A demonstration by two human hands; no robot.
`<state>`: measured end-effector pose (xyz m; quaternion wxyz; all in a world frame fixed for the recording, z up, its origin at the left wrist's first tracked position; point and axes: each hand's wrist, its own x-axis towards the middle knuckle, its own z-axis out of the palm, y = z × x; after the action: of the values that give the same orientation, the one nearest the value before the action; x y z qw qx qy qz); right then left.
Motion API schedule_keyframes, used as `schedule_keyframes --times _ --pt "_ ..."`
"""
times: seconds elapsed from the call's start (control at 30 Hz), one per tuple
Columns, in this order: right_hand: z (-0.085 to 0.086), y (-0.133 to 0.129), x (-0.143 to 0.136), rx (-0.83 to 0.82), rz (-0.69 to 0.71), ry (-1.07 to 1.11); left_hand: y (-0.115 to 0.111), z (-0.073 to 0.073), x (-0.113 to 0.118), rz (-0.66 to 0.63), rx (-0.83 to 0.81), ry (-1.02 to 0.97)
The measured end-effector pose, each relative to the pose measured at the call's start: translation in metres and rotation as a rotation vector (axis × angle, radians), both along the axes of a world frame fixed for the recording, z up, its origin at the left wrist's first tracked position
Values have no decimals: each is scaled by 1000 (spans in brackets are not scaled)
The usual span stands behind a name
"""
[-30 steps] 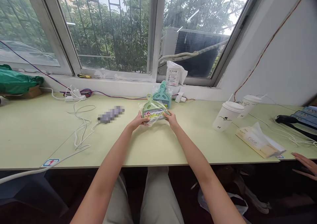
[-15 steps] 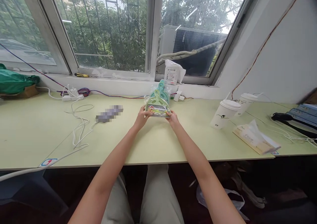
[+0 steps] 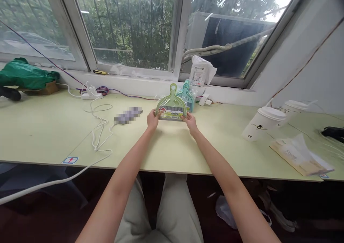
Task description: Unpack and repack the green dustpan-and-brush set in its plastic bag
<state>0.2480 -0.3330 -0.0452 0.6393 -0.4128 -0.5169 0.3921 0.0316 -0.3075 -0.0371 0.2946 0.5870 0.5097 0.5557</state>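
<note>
A light green mini dustpan (image 3: 171,102) in clear wrap stands up near the back of the desk, its handle loop on top and a printed label and grey brush bristles across its lower part. My left hand (image 3: 153,119) grips its lower left corner, and my right hand (image 3: 190,122) grips the lower right one. Thumbs lie on the front; the other fingers are mostly hidden behind. Just behind and to the right, several teal dustpans (image 3: 187,91) stand stacked in clear wrap, partly covered by the green one.
Two white lidded cups (image 3: 264,123) and a tissue pack (image 3: 298,155) are at right on the desk (image 3: 172,153). White cables (image 3: 99,135), a power strip (image 3: 91,95) and a blurred-out item (image 3: 128,115) lie left. A white package (image 3: 200,73) sits on the sill beside a screwdriver (image 3: 100,72).
The green dustpan has shifted left relative to the teal ones and faces me more fully. Both hands keep hold of it. The head view has turned a little left.
</note>
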Motion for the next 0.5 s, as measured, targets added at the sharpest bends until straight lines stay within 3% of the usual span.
schedule_keyframes --times 0.1,0.23,0.5 --pt "6 16 -20 -57 -27 -15 16 0 -10 126 -37 12" --pt "13 59 -53 -75 -62 -13 44 8 -32 256 -51 108" --pt "-6 163 -139 4 -352 -216 122 29 -116 412 -17 514"
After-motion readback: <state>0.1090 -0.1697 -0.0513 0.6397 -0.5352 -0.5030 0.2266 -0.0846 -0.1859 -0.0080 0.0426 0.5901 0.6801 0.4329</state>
